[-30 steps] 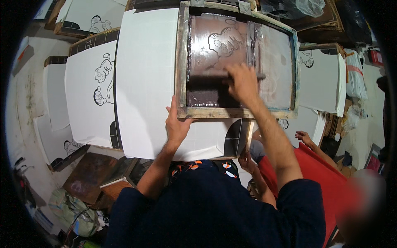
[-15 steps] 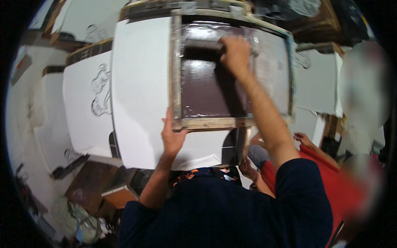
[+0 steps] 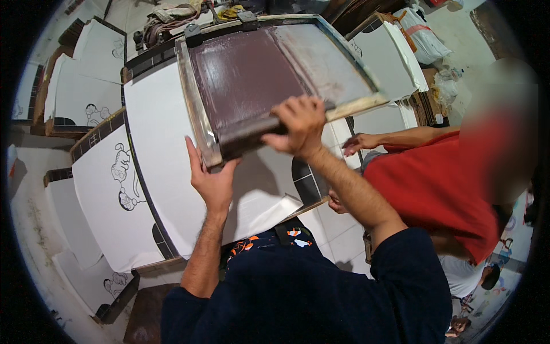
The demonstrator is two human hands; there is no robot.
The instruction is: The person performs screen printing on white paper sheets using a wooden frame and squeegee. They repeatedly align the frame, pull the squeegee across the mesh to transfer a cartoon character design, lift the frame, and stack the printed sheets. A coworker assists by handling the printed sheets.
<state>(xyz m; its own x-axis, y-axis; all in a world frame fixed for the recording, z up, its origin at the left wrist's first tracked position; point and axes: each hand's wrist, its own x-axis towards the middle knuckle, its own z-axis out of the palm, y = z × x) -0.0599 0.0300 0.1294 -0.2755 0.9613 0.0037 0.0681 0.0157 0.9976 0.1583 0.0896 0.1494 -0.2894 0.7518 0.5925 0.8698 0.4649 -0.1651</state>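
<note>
My right-hand guess is poor, but if the left hand (image 3: 212, 182) slips, the right hand (image 3: 298, 127), clamped on the scraper (image 3: 245, 137), could tip the frame's (image 3: 197, 109) near-left corner onto the paper (image 3: 157, 117).

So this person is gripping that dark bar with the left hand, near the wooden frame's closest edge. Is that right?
Not quite: the head view shows the right hand gripping the dark bar, near the closest edge of the wooden frame.

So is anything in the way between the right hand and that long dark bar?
Nothing that I can see. The right hand is wrapped right around the dark bar. The left hand is off by the wooden frame's corner, not between them.
</note>
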